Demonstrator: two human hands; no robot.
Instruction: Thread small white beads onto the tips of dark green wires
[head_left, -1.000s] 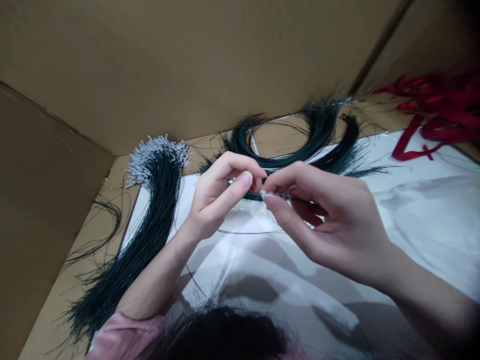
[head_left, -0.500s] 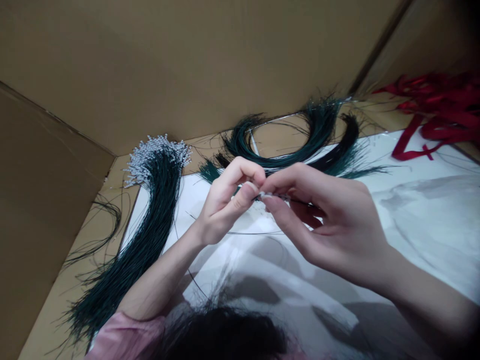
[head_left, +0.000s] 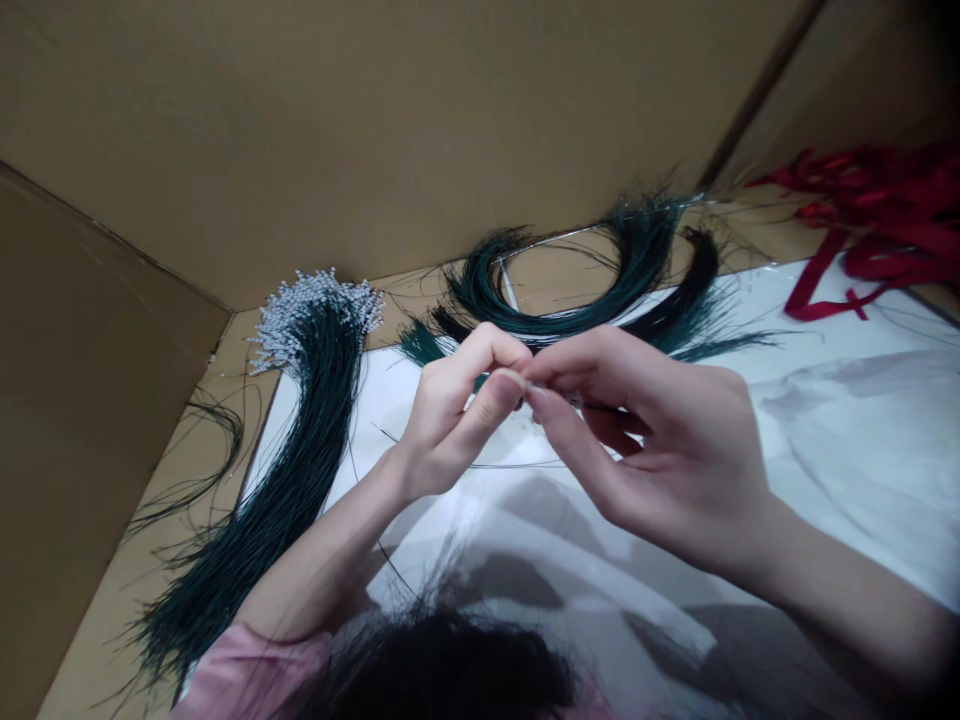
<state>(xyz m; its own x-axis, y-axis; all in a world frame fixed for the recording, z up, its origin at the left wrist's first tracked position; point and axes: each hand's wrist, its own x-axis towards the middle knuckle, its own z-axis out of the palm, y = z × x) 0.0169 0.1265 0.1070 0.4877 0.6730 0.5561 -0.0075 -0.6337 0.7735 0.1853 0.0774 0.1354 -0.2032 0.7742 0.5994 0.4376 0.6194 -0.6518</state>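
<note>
My left hand (head_left: 450, 420) and my right hand (head_left: 645, 440) meet fingertip to fingertip over a white sheet (head_left: 825, 440). Both pinch a thin dark green cord (head_left: 495, 465) whose loop hangs below them; the small end piece between the fingertips is hidden. A long bundle of dark green cords with clear white tips (head_left: 300, 400) lies to the left of my left hand. A curled heap of the same green cords (head_left: 585, 280) lies just behind my hands.
Brown cardboard walls (head_left: 375, 130) enclose the work area at the back and left. Red ribbons (head_left: 877, 230) are piled at the far right. A few loose green strands (head_left: 202, 450) lie on the cardboard floor at the left.
My left hand has shifted slightly right and closed tighter against the right fingertips; the curled bundle's end behind it is now uncovered. My right hand has barely moved.
</note>
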